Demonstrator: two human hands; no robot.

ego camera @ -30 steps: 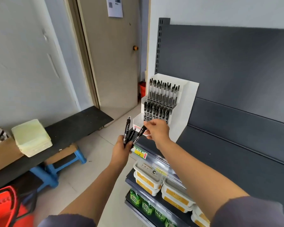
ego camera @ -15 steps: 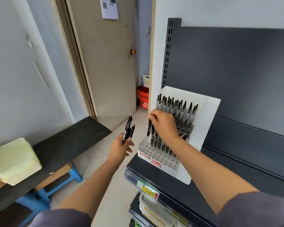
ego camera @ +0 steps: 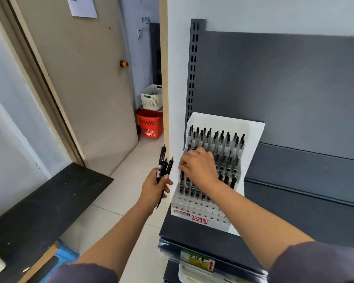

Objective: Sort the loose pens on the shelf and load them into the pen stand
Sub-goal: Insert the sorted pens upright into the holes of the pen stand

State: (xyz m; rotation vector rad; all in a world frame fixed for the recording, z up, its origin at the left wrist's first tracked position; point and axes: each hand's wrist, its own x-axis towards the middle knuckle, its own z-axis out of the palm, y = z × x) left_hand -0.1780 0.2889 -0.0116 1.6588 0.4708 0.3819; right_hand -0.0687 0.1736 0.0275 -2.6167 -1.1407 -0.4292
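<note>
Mid-frame, pens (ego camera: 164,164) are being gripped upright by the left hand (ego camera: 153,186); a pen (ego camera: 182,177) in the stand (ego camera: 200,219) is being pinched by the right hand (ego camera: 200,170).

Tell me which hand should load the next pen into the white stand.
Right. The right hand is at the white plastic pen stand, pinching a black pen there; the left hand grips the spare black pens beside it.

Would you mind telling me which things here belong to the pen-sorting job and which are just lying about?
Job: pen stand; slotted pens; loose pens, gripped by the left hand; right hand, at the stand.
Lying about: red basket; white basket; black board; paper on the door.
</note>
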